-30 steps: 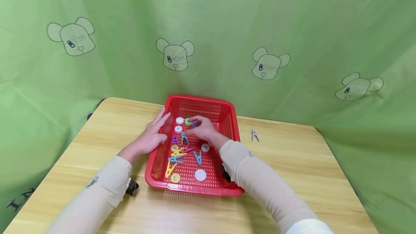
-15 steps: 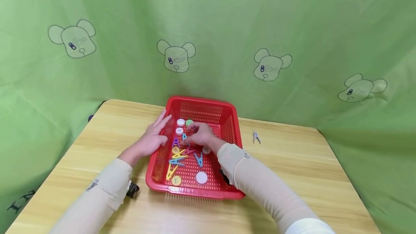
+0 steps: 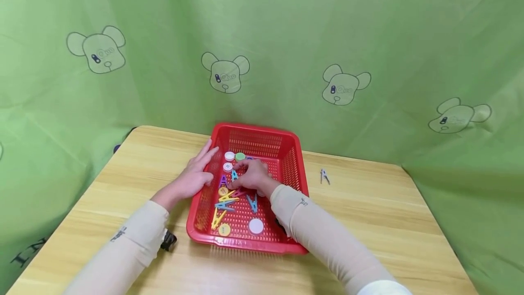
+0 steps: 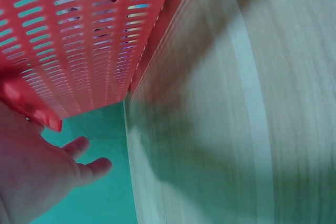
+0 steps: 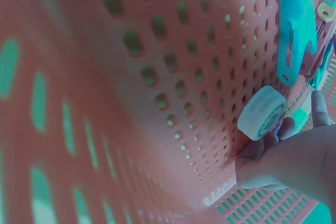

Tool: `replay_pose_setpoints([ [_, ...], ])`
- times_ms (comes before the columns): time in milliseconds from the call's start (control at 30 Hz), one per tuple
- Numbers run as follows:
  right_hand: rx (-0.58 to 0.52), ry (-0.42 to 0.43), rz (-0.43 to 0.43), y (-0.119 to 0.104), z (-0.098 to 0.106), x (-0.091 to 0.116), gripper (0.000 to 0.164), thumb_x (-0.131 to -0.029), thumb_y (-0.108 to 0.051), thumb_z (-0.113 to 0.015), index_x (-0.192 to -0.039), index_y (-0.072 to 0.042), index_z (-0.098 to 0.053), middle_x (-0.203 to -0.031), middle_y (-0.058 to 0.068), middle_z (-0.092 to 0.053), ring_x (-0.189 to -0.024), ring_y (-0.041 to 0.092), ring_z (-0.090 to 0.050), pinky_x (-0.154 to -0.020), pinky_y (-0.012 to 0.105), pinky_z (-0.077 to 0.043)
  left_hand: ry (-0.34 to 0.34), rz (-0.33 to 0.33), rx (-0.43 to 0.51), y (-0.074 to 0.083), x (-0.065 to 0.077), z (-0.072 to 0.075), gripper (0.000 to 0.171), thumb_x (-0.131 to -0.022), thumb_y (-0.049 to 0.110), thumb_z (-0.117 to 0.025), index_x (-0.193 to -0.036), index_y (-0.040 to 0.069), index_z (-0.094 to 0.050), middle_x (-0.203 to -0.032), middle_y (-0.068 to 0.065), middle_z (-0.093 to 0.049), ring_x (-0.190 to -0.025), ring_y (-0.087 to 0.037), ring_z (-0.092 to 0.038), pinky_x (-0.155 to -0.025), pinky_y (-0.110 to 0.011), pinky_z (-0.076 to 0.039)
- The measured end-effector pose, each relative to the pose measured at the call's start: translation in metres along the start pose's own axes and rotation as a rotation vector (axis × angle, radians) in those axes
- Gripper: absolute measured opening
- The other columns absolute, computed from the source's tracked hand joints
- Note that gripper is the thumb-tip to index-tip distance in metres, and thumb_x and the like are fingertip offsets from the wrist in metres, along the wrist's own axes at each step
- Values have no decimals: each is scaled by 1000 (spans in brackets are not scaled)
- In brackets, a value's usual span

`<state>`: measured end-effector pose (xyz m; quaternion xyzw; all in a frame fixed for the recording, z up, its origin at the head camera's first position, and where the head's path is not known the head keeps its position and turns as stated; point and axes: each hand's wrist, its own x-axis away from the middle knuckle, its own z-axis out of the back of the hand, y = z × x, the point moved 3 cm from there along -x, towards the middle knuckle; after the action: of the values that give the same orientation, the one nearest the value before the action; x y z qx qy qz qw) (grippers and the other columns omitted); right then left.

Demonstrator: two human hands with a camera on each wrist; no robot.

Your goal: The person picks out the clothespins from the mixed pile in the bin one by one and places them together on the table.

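Observation:
A red plastic basket (image 3: pixel 249 247) holds small round caps and clothespins. My left hand (image 3: pixel 195 177) lies against its left rim with straight, spread fingers; in the left wrist view that hand (image 4: pixel 42 166) is by the basket's outer wall. My right hand (image 3: pixel 254 175) reaches inside, its thumb and index finger apart on either side of a teal clothespin (image 3: pixel 234 175). White caps (image 3: pixel 228 167) and a green cap (image 3: pixel 240 156) lie just beyond. In the right wrist view, a white cap (image 5: pixel 261 113) is beside the curled fingers of my right hand (image 5: pixel 294 156), near a blue clothespin (image 5: pixel 295 35).
Nearer in the basket lie yellow clothespins (image 3: pixel 218 218), a yellow cap (image 3: pixel 224 230), a white round lid (image 3: pixel 256 226) and a blue clothespin (image 3: pixel 252 203). One grey clothespin (image 3: pixel 324 176) lies on the wooden table (image 3: pixel 368 222) to the right. A green curtain (image 3: pixel 286 35) hangs behind.
My right hand has drawn a little nearer within the basket, from beside the green and purple caps to around the teal clothespin. My left hand stays at the rim. The head view shifted slightly.

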<state>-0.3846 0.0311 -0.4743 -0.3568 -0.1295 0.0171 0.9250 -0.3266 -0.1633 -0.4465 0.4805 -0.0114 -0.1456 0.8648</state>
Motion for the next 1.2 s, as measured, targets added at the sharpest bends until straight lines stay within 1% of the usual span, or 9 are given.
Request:
replay_pose_setpoints([
  [167, 43, 1, 18, 0, 0, 1, 51, -59, -32, -97, -104, -30, -73, -114, 5, -49, -113, 30, -38, -92, 53, -39, 4, 4, -8, 1, 1, 1, 94, -73, 1, -59, -160, 11, -23, -166, 10, 7, -147, -42, -5, -111, -68, -13],
  [200, 47, 2, 20, 0, 0, 1, 51, -59, -32, -97, -104, -31, -73, -115, 5, -49, -113, 30, -38, -92, 53, -39, 2, 7, -8, 1, 1, 1, 94, -73, 1, -59, -160, 11, -23, -165, 11, 7, -147, -42, -5, -111, -67, -13],
  [367, 49, -9, 31, 2, 0, 0, 53, -59, -33, -97, -106, -31, -73, -116, 4, -49, -113, 30, -38, -92, 53, -40, -2, 8, -3, 2, 1, 0, 95, -73, -1, -58, -160, 9, -22, -167, 7, 6, -146, -43, -6, -110, -68, -15],
  [600, 62, 4, 71, 0, 4, 1, 49, -58, -35, -97, -102, -29, -74, -111, 1, -55, -110, 28, -41, -94, 55, -37, 1, 2, -1, 2, -1, 1, 96, -72, -3, -57, -160, 9, -21, -166, 8, 7, -146, -43, -7, -110, -67, -16],
  [633, 58, 3, 72, 0, 4, 1, 49, -58, -35, -97, -102, -28, -74, -110, 1, -56, -110, 28, -41, -94, 55, -38, -1, 1, -3, 2, -1, 1, 96, -72, -3, -57, -160, 9, -21, -166, 8, 7, -146, -43, -7, -110, -67, -16],
  [733, 30, -15, 59, 1, 3, 0, 49, -60, -34, -97, -102, -27, -74, -109, 2, -55, -110, 28, -41, -91, 51, -44, -4, -3, -9, 1, -1, 1, 96, -72, -2, -57, -160, 8, -21, -167, 4, 7, -146, -43, -8, -110, -67, -16],
  [867, 3, -36, 42, 2, 1, -2, 48, -61, -33, -96, -101, -25, -72, -110, 4, -52, -111, 28, -40, -84, 47, -51, -4, -7, -18, 3, 0, 2, 96, -72, -2, -57, -160, 8, -20, -167, 5, 7, -145, -45, -9, -111, -67, -14],
  [1067, -14, -31, 56, 0, 4, -1, 48, -61, -32, -97, -100, -21, -71, -107, 4, -54, -111, 29, -40, -86, 46, -51, -6, -7, -31, 5, 0, 2, 94, -73, -1, -56, -160, 8, -20, -166, 8, 8, -145, -44, -9, -111, -67, -15],
  [1200, -22, -37, 53, 0, 4, -1, 48, -59, -30, -97, -99, -20, -72, -106, 4, -55, -111, 29, -41, -87, 45, -50, -10, 8, -29, 4, 0, 1, 95, -74, 0, -56, -160, 9, -20, -166, 10, 8, -147, -41, -8, -111, -66, -15],
])
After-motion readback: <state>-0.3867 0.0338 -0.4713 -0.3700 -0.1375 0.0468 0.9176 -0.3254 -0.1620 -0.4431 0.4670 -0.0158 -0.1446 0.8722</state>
